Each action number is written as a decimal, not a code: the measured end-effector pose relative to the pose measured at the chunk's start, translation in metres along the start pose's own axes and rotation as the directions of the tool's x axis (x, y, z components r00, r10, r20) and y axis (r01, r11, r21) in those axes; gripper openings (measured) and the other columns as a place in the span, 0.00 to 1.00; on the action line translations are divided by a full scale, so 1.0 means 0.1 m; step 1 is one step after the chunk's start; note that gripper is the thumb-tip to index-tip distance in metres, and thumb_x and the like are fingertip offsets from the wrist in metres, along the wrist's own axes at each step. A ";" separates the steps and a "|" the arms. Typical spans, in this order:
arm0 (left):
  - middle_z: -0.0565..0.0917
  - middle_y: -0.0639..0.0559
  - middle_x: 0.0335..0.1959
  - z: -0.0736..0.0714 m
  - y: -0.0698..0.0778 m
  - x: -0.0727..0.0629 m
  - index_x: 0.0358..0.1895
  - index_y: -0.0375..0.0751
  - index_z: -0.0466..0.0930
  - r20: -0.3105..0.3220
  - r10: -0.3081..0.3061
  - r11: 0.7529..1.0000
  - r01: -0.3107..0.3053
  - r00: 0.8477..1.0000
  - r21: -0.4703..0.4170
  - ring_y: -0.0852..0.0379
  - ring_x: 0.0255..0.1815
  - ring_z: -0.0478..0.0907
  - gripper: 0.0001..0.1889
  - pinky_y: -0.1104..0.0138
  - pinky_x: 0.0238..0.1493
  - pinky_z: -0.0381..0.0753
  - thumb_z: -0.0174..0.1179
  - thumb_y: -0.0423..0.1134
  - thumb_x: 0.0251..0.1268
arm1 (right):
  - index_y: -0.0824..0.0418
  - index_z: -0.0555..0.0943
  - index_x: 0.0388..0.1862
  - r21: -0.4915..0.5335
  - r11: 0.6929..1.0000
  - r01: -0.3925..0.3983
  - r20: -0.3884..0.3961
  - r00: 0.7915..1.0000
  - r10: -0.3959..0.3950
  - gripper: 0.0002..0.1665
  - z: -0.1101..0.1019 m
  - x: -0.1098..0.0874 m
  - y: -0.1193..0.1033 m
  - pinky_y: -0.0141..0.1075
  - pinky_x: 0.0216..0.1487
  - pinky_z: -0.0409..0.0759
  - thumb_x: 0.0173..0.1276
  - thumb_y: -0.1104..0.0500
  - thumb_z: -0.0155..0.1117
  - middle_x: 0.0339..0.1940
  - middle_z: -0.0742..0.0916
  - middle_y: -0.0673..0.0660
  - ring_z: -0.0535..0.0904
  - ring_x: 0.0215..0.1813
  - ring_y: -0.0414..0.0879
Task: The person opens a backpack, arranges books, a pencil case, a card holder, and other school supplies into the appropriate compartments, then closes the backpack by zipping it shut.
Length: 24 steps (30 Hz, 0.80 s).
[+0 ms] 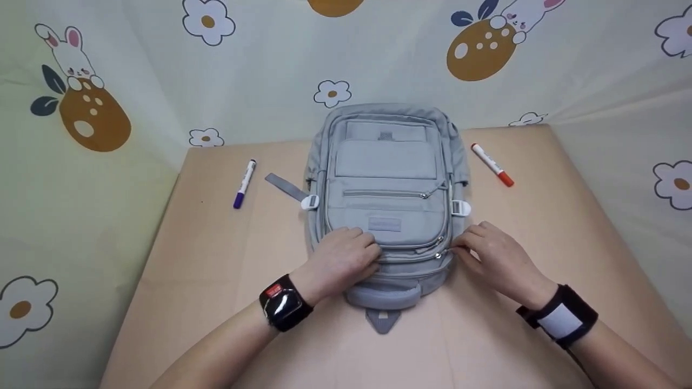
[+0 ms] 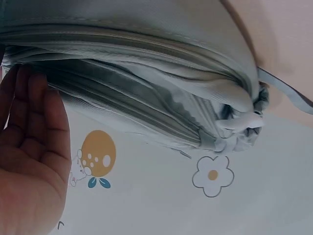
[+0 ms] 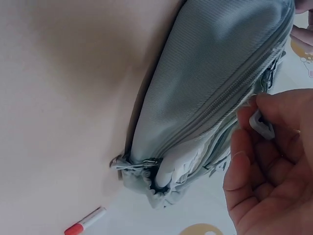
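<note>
A grey backpack [image 1: 386, 159] lies front side up on the table, its carry handle [image 1: 384, 297] toward the person. My left hand [image 1: 346, 256] holds the backpack's near left part by the curved zippers. In the left wrist view its fingertips tuck into a fabric fold beside the zipper [image 2: 146, 41]. My right hand [image 1: 494, 259] is at the near right side, pinching a grey zipper pull [image 3: 262, 125] between thumb and fingers. Metal zipper sliders [image 1: 438, 255] show just left of those fingers.
A purple-capped marker [image 1: 245, 183] lies left of the backpack, a red-capped marker [image 1: 492, 165] to its right. A loose grey strap [image 1: 285, 186] sticks out at the left buckle [image 1: 310, 202]. Behind the table [image 1: 184, 243] hangs a patterned cloth [image 1: 259, 70].
</note>
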<state>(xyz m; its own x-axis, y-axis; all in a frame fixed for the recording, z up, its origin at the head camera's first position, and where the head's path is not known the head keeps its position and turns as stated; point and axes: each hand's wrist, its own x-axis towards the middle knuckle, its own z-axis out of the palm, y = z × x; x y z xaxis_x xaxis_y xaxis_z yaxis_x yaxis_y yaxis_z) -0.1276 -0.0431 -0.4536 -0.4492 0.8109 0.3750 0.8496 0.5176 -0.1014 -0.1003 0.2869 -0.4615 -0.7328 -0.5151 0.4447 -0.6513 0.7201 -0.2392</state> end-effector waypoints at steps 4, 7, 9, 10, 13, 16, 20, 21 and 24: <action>0.78 0.57 0.32 0.04 0.10 0.13 0.33 0.49 0.81 -0.028 0.020 0.999 -0.019 0.999 0.026 0.56 0.31 0.73 0.09 0.65 0.30 0.72 0.65 0.47 0.69 | 0.56 0.86 0.39 0.035 0.999 0.004 -0.029 1.000 -0.003 0.12 -0.01 -0.02 -0.02 0.35 0.38 0.78 0.59 0.68 0.76 0.35 0.84 0.44 0.76 0.40 0.39; 0.78 0.57 0.32 0.09 0.19 0.23 0.33 0.50 0.82 -0.053 0.039 0.999 -0.037 0.998 0.035 0.56 0.32 0.73 0.09 0.65 0.31 0.72 0.63 0.47 0.71 | 0.54 0.85 0.37 0.061 0.998 -0.013 -0.030 0.999 0.015 0.12 -0.02 -0.02 -0.05 0.34 0.38 0.78 0.60 0.68 0.75 0.35 0.83 0.42 0.76 0.40 0.37; 0.77 0.57 0.32 0.13 0.23 0.28 0.33 0.50 0.82 -0.059 0.044 0.998 -0.042 0.997 0.041 0.57 0.32 0.73 0.09 0.65 0.31 0.72 0.61 0.47 0.73 | 0.53 0.84 0.37 0.079 0.997 -0.028 -0.028 0.999 0.031 0.12 -0.02 -0.02 -0.07 0.34 0.38 0.78 0.60 0.68 0.75 0.35 0.83 0.41 0.76 0.40 0.36; 0.77 0.57 0.32 0.15 0.25 0.31 0.33 0.50 0.82 -0.058 0.044 0.998 -0.041 0.997 0.045 0.57 0.32 0.73 0.10 0.66 0.30 0.73 0.60 0.47 0.74 | 0.53 0.84 0.37 0.087 0.996 -0.036 -0.027 0.999 0.038 0.12 -0.02 -0.02 -0.07 0.33 0.38 0.78 0.60 0.68 0.75 0.35 0.83 0.41 0.76 0.40 0.36; 0.77 0.58 0.32 0.19 0.29 0.37 0.32 0.51 0.81 -0.041 0.034 0.997 -0.031 0.999 0.064 0.57 0.31 0.73 0.11 0.66 0.30 0.73 0.57 0.46 0.76 | 0.53 0.84 0.37 0.104 0.993 -0.047 -0.028 0.998 0.050 0.12 -0.02 -0.02 -0.09 0.33 0.39 0.78 0.61 0.68 0.76 0.36 0.83 0.41 0.76 0.41 0.35; 0.78 0.58 0.32 0.21 0.31 0.40 0.32 0.50 0.81 -0.011 0.030 0.996 -0.029 1.000 0.090 0.57 0.32 0.73 0.10 0.66 0.31 0.73 0.57 0.43 0.75 | 0.53 0.84 0.37 0.112 0.992 -0.054 -0.029 0.998 0.058 0.11 -0.03 -0.03 -0.08 0.32 0.40 0.79 0.61 0.67 0.76 0.36 0.84 0.41 0.77 0.41 0.35; 0.79 0.58 0.34 0.21 0.32 0.41 0.34 0.50 0.82 0.025 0.031 0.995 -0.033 0.999 0.093 0.58 0.33 0.75 0.08 0.67 0.33 0.75 0.58 0.42 0.74 | 0.53 0.86 0.39 0.100 0.993 -0.069 -0.010 0.997 0.071 0.11 -0.04 -0.04 -0.03 0.34 0.40 0.80 0.61 0.66 0.77 0.36 0.85 0.41 0.78 0.42 0.36; 0.79 0.58 0.34 0.21 0.32 0.41 0.34 0.50 0.82 0.030 0.029 0.996 -0.032 0.999 0.087 0.58 0.34 0.75 0.08 0.66 0.33 0.75 0.58 0.43 0.75 | 0.53 0.86 0.40 0.090 0.993 -0.070 0.002 0.998 0.070 0.12 -0.04 -0.04 -0.01 0.35 0.40 0.80 0.61 0.65 0.78 0.37 0.85 0.41 0.78 0.42 0.36; 0.80 0.57 0.34 0.20 0.32 0.40 0.35 0.49 0.83 0.036 0.025 0.997 -0.028 0.999 0.078 0.58 0.34 0.75 0.08 0.66 0.33 0.76 0.59 0.44 0.75 | 0.54 0.87 0.42 0.042 0.996 -0.075 0.034 0.997 0.074 0.12 -0.04 -0.02 0.12 0.38 0.41 0.81 0.61 0.64 0.78 0.37 0.86 0.44 0.79 0.41 0.39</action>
<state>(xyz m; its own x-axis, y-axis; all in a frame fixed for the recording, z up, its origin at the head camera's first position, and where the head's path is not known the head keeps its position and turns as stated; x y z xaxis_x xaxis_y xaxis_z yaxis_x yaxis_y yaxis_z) -0.1240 0.0114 -0.4597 -0.4375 0.8331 0.3386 0.8376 0.5145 -0.1836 -0.1055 0.2980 -0.4622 -0.7850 -0.4758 0.3966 -0.6021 0.7368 -0.3077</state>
